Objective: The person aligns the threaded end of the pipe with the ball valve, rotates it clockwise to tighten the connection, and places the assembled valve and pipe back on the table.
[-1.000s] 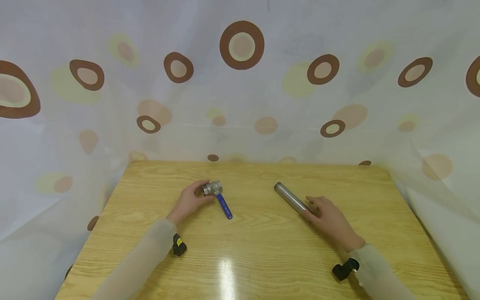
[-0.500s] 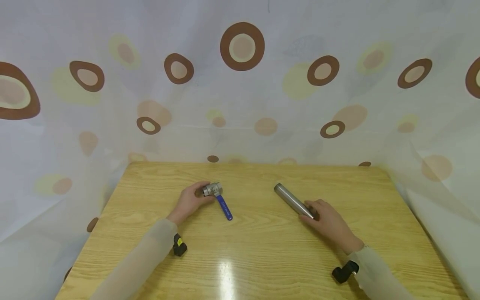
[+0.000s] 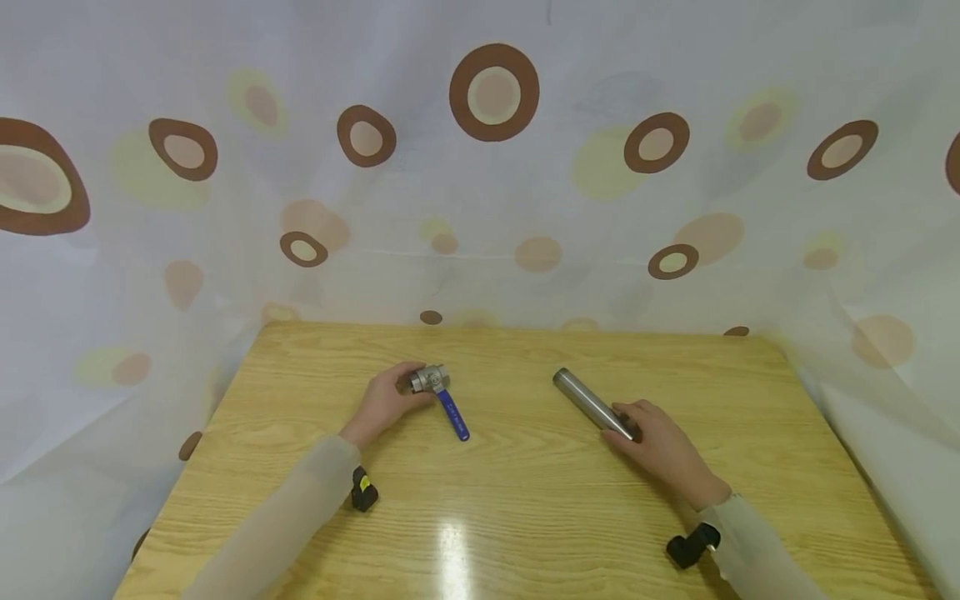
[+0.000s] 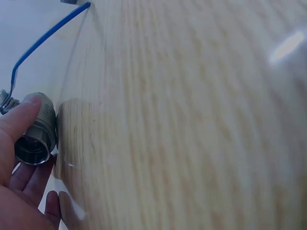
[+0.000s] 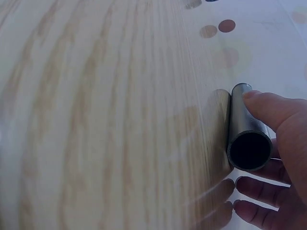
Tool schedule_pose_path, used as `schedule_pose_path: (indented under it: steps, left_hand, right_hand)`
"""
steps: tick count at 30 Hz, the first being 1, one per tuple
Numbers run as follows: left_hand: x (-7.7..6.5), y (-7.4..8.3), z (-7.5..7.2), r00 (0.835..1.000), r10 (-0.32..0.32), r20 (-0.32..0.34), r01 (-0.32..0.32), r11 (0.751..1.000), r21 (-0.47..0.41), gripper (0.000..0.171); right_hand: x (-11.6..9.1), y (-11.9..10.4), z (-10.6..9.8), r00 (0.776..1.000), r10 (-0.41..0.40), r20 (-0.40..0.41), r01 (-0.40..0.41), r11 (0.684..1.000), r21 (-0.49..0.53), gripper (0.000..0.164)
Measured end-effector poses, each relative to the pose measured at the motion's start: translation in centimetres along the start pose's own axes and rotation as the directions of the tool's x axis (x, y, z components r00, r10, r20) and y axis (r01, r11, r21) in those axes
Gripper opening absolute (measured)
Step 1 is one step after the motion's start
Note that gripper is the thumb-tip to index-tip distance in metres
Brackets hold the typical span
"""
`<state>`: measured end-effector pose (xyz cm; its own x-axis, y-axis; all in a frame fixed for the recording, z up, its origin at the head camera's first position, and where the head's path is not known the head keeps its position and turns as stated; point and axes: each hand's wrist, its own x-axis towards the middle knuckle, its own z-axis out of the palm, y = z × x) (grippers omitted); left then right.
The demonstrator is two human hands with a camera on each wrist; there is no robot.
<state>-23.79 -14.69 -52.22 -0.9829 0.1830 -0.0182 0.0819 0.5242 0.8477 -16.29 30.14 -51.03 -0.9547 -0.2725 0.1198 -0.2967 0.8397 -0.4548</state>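
Right hand (image 3: 663, 447) grips metal tube (image 3: 585, 398).

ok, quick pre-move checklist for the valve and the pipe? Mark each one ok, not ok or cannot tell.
1. Left hand on valve: ok, thumb on top of the body, fingers below.
2. Right hand on pipe: ok, thumb and fingers round it near its near end.
3. Blue lever free of the left fingers: ok, it points away.
4. Valve and pipe apart: ok, table shows between.
5. Pipe's near opening uncovered: ok.
6. Pipe threads: cannot tell.
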Motion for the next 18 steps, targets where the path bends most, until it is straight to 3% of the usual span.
schedule_pose_path:
  steps: [7, 18]
  left_hand:
    - [0.05, -0.01, 0.12, 1.0, 0.008, -0.008, -0.008, 0.999, -0.038, 0.061]
    - [0.3, -0.53, 0.25, 0.998, -0.055, -0.04, 0.049, 0.989, -0.139, 0.058]
  right_hand:
    - [-0.01, 0.18, 0.11, 1.0, -0.012, -0.009, 0.012, 1.0, 0.003, 0.053]
    - [-0.35, 0.13, 0.18, 1.0, -0.001, 0.0, 0.001, 1.0, 0.017, 0.053]
